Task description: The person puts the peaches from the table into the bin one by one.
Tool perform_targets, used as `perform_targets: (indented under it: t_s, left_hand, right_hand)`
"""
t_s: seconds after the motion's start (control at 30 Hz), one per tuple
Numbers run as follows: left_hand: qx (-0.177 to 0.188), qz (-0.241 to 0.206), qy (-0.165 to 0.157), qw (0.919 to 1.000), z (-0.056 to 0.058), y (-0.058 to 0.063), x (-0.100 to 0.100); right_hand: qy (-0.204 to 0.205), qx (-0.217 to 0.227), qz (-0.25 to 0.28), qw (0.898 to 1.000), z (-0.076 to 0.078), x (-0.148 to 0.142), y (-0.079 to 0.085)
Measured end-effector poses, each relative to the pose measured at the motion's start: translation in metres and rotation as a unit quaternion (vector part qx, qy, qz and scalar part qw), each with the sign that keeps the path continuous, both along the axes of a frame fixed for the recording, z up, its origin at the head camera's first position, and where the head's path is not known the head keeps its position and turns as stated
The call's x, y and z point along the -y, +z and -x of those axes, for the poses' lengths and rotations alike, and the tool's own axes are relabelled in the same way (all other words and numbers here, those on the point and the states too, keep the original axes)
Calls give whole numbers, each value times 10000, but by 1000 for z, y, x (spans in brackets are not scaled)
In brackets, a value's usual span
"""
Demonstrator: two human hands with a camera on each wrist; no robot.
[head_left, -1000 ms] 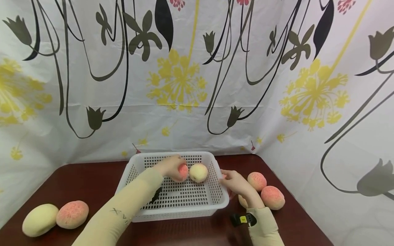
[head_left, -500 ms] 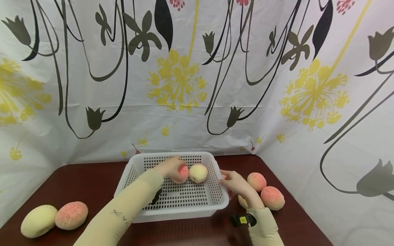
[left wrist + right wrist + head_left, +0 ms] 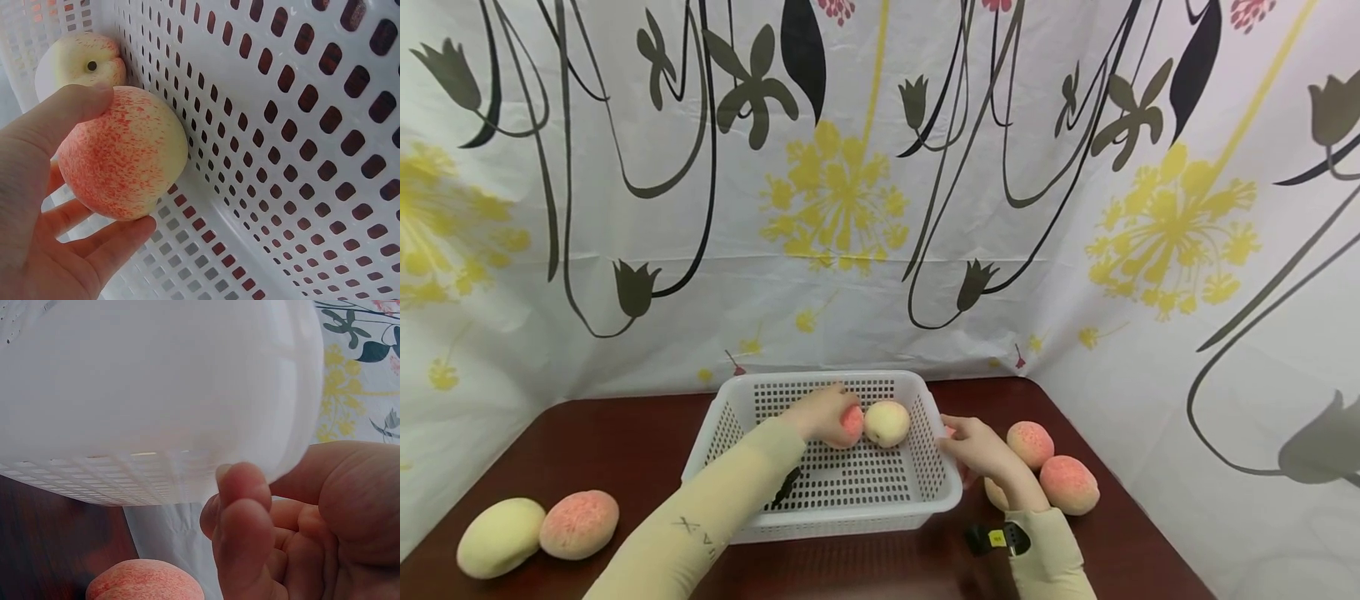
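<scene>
A white perforated plastic basket (image 3: pixel 842 515) stands on the dark red table. Inside it, my left hand (image 3: pixel 820 413) holds a red-and-cream peach (image 3: pixel 125 153), thumb on top and fingers spread beneath, as the left wrist view shows. A paler peach (image 3: pixel 887 423) sits right beside the held one, toward the basket's right end. My right hand (image 3: pixel 983 450) is at the basket's right side, thumb and curled fingers (image 3: pixel 245 487) gripping its rim. Another peach (image 3: pixel 147 581) lies on the table just below that hand, mostly hidden by it in the head view.
Two peaches, one pink (image 3: pixel 1030 443) and one redder (image 3: pixel 1070 485), lie right of my right hand, with a partly hidden one by the wrist. At the left are a pale yellow fruit (image 3: pixel 501 537) and a pink peach (image 3: pixel 579 524). A flowered sheet (image 3: pixel 850 317) hangs behind the table.
The whole head view has shifted slightly. Both hands keep their places: the left on the peach in the basket, the right on the rim.
</scene>
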State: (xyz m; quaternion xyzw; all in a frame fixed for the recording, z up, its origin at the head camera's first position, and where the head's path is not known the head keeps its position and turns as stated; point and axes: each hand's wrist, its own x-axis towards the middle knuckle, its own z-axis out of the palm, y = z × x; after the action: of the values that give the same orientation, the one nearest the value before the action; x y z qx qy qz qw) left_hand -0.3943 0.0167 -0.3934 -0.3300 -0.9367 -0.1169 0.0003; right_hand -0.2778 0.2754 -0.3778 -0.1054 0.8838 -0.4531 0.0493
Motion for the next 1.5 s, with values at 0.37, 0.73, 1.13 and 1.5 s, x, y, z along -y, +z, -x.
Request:
perform_targets:
  t_s: [0.37, 0.73, 1.13, 1.5]
  left_hand:
    - [-501, 737, 227, 9958, -1, 6, 7]
    - [-45, 350, 428, 9985, -9, 49, 35]
    - [-452, -59, 603, 9971, -29, 124, 165]
    - [-408, -166, 823, 9956, -75, 116, 292]
  right_hand:
    - [116, -51, -6, 9999, 5, 5, 2]
    - [111, -58, 1, 9999, 3, 7, -2]
    - [-136, -104, -78, 9998, 0, 0, -2]
    - [-105, -49, -63, 9999, 1, 1, -1]
